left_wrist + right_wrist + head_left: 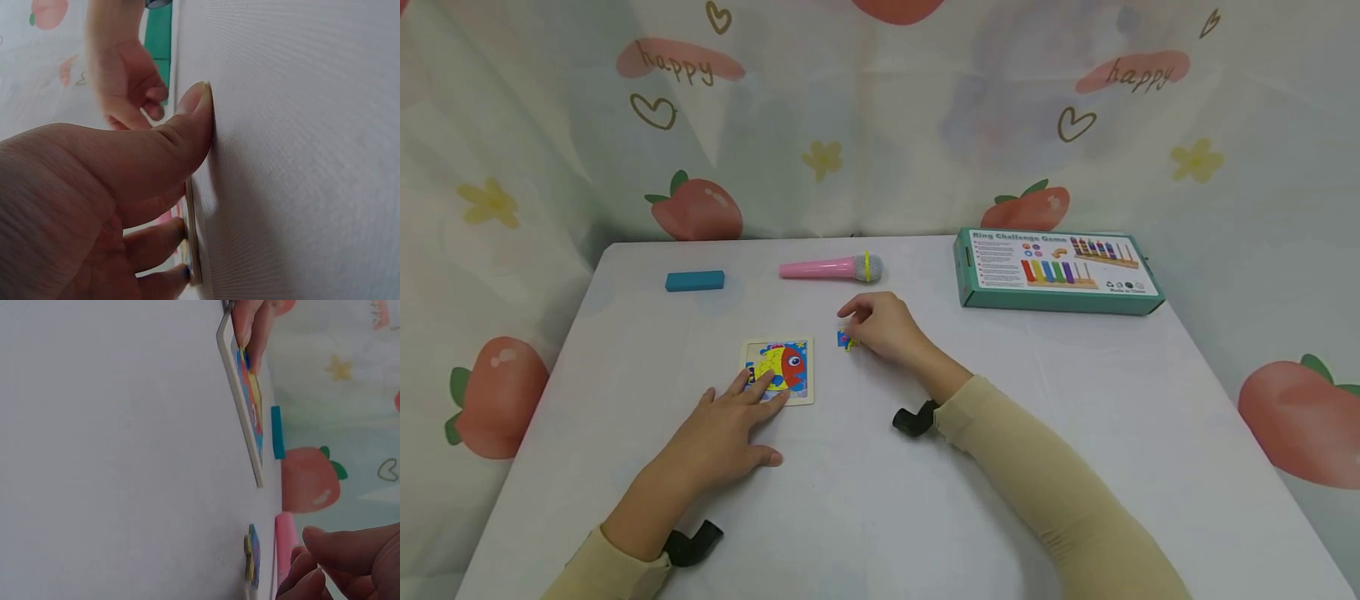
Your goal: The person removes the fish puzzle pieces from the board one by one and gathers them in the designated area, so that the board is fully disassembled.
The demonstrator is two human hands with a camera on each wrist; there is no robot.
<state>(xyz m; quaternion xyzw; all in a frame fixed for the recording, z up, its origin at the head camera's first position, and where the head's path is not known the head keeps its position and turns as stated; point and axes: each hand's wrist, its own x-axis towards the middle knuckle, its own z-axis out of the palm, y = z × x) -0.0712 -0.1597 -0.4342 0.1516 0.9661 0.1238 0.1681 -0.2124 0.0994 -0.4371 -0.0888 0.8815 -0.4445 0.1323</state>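
A square wooden jigsaw puzzle [810, 379] with a red and yellow fish lies left of the middle of the table. Spread over its lower left is my left hand [718, 437], fingertips resting on the fish and thumb on the cloth. In the left wrist view the puzzle's edge [193, 244] shows under those fingers. To the right, a small blue and yellow puzzle piece [842, 338] lies flat beside my right hand [887, 329]. The right wrist view shows that piece [254, 556] apart from the loosely bent fingers [306, 581], with nothing held between them and the thumb.
A pink toy microphone [820, 268] lies behind the puzzle, and a blue block [695, 281] at the back left. The green Ring Challenge Game box [1060, 272] occupies the back right. A printed curtain [880, 125] hangs behind the table.
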